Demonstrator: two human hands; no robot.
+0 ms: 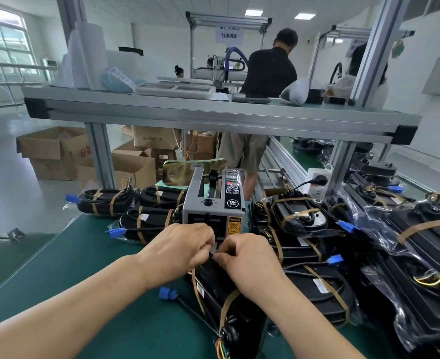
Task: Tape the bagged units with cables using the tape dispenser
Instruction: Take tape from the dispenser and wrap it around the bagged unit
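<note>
A grey tape dispenser (213, 203) stands on the green table (89, 268), its outlet facing me. Right in front of it lies a black bagged unit (221, 294) with brown tape bands and a cable ending in a blue connector (167, 293). My left hand (180, 251) and my right hand (247, 257) meet over the unit's far end, fingertips curled together and pinching a small strip of tape (215, 248) just below the outlet. The fingertips hide how the strip lies on the bag.
Taped bagged units (146, 221) are piled left of the dispenser and more taped units (299, 216) at its right, with loose bagged units (421, 268) at far right. An aluminium shelf (213, 110) crosses overhead. Cardboard boxes (55, 151) stand on the floor, and a person (268, 73) stands behind.
</note>
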